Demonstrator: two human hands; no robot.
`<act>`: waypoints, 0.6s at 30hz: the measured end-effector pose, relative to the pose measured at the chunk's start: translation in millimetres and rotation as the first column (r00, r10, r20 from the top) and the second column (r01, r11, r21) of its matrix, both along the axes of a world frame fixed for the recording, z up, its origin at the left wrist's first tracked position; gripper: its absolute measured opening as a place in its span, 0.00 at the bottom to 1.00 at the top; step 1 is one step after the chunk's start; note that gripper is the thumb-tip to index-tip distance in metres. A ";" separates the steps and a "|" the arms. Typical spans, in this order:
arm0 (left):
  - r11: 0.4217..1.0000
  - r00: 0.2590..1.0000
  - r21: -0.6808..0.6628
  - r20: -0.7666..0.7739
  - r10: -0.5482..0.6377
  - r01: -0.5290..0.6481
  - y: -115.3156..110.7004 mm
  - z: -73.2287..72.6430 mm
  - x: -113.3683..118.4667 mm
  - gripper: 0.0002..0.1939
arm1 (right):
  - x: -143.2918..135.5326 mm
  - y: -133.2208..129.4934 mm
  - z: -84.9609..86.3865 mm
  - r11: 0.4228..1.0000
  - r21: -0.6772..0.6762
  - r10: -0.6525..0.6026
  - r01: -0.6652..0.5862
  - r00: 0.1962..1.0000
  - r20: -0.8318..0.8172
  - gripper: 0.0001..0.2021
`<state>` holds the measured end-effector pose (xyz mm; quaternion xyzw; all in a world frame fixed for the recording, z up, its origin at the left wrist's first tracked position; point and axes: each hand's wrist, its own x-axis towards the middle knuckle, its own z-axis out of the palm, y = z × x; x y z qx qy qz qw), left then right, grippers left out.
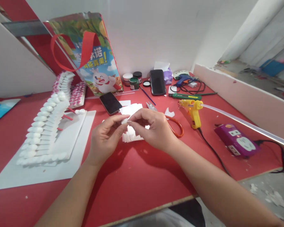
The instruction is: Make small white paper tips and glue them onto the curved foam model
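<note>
Between the fingertips of both hands is a small white piece (pixel 125 121), too small to tell whether it is paper or cotton. My left hand (pixel 105 137) pinches it from one side, and my right hand (pixel 157 129) grips it from the other with thumb and fingers together. Below them lie white paper strips (pixel 131 109) on the red table. Scissors (pixel 178 128) with orange handles rest beside my right hand, partly hidden by it. To the left stands a white craft piece (pixel 47 126), lined with rounded white tips and thin strips, on a white board (pixel 84 138).
A yellow glue gun (pixel 191 112) with a long clear stick and a purple power strip (pixel 238 140) are at right. A phone (pixel 110 103), paint jars (pixel 134 83), a brush (pixel 147 95), a black case (pixel 157 82) and a printed bag (pixel 101 63) stand toward the back.
</note>
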<state>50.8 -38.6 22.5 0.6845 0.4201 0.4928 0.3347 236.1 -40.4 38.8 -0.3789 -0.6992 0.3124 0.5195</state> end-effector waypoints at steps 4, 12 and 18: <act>0.999 1.000 -0.045 0.026 -0.009 0.010 2.4 -6.4 -1.9 0.10 | 0.3 2.0 1.4 0.971 -0.223 0.064 -0.089 0.991 -0.117 0.03; 0.992 0.980 -0.109 0.195 -0.042 0.064 6.3 -3.0 7.6 0.06 | 3.5 6.1 8.9 0.898 -0.381 0.080 -0.220 0.934 -0.349 0.10; 0.837 0.797 -0.434 0.604 -0.004 0.333 11.7 -10.5 19.9 0.16 | 2.5 8.3 6.9 0.894 -0.415 0.029 -0.168 0.947 -0.321 0.12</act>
